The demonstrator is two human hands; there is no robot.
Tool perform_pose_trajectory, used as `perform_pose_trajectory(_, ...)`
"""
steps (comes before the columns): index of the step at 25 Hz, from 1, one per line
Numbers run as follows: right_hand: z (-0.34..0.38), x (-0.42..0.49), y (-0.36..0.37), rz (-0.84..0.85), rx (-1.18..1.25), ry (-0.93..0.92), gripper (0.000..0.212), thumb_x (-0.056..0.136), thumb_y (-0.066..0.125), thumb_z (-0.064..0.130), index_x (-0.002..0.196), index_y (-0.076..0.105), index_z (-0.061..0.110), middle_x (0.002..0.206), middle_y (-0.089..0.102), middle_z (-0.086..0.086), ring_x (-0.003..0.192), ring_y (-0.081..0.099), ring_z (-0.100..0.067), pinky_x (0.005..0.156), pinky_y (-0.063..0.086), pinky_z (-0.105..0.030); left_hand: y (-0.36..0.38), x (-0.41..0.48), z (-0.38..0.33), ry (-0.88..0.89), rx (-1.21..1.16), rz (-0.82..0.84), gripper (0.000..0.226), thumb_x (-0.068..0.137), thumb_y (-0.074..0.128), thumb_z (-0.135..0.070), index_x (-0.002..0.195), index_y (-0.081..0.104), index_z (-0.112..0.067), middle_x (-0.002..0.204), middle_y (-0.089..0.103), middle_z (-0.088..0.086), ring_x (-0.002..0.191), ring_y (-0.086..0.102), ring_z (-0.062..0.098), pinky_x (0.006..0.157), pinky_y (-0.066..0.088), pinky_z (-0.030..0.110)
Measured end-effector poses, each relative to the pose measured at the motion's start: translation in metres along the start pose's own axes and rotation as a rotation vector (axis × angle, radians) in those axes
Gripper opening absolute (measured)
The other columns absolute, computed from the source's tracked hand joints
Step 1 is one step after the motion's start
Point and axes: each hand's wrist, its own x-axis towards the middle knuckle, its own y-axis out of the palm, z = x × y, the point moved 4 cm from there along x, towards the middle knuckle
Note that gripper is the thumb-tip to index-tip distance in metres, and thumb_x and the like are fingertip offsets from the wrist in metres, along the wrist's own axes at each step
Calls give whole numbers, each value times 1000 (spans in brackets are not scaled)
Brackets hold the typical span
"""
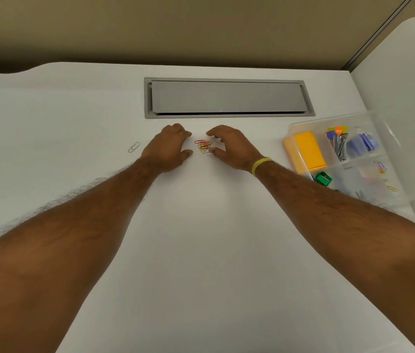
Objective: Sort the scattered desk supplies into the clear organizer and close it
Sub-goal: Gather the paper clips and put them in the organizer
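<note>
A small heap of coloured paper clips (203, 146) lies on the white desk (201, 250) between my two hands. My left hand (169, 146) rests on the desk just left of the heap, fingers curled, holding nothing. My right hand (229, 146) cups the heap from the right, its thumb and fingertips close to the clips with nothing pinched. One silver paper clip (134, 147) lies alone further left. The clear organizer (300, 123) stands open at the right, holding orange sticky notes (309, 151), binder clips (340, 146), a green sharpener (324, 178) and a few clips.
A grey cable hatch (229, 98) is set into the desk just behind my hands. A white partition (400, 85) rises at the right behind the organizer. A beige wall runs along the desk's far edge.
</note>
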Motion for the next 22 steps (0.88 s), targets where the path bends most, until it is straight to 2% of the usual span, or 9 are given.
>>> perform_pose_trajectory(4, -2, 13, 1, 103, -89, 82, 53, 78, 76, 34, 123, 59, 11, 116, 51, -7, 102, 49, -19, 90, 44, -30, -3, 14, -20, 37, 17, 28, 53, 88, 64, -36, 134, 54, -13, 128, 50, 10, 119, 46, 27, 98, 42, 39)
perform_pose_trajectory(8, 1, 21, 3, 100, -68, 62, 30, 78, 75, 26, 104, 66, 15, 96, 53, 0, 84, 48, -12, 73, 38, -24, -4, 23, -29, 28, -31, 24, 35, 87, 66, -36, 114, 69, -14, 107, 57, 7, 99, 53, 22, 79, 41, 30)
perform_pose_trajectory(12, -1, 27, 2, 135, -51, 94, 11, 78, 72, 20, 88, 70, 15, 81, 60, 3, 74, 53, -13, 63, 37, -21, -3, 30, -29, -33, -62, 60, 25, 86, 68, -31, 103, 72, -14, 103, 59, 6, 96, 56, 24, 80, 48, 36)
perform_pose_trajectory(15, 2, 30, 2, 180, -45, 121, 8, 79, 71, 18, 86, 71, 13, 77, 59, 5, 73, 55, -14, 65, 41, -23, -2, 32, -29, -55, -74, 85, 23, 87, 68, -29, 101, 71, -11, 104, 60, 7, 95, 57, 25, 83, 49, 39)
perform_pose_trajectory(20, 6, 30, 2, 220, -79, 117, 10, 82, 67, 16, 89, 71, 9, 83, 60, 1, 78, 55, -17, 69, 43, -26, -2, 34, -32, -31, -47, 128, 21, 88, 65, -27, 100, 70, -10, 100, 60, 9, 90, 58, 25, 71, 42, 33)
perform_pose_trajectory(22, 6, 28, 2, 195, -78, 126, 12, 83, 66, 16, 89, 70, 7, 85, 62, -3, 77, 55, -18, 67, 43, -27, -2, 33, -34, -9, -30, 124, 19, 89, 63, -26, 98, 70, -11, 97, 62, 8, 88, 58, 25, 70, 44, 35)
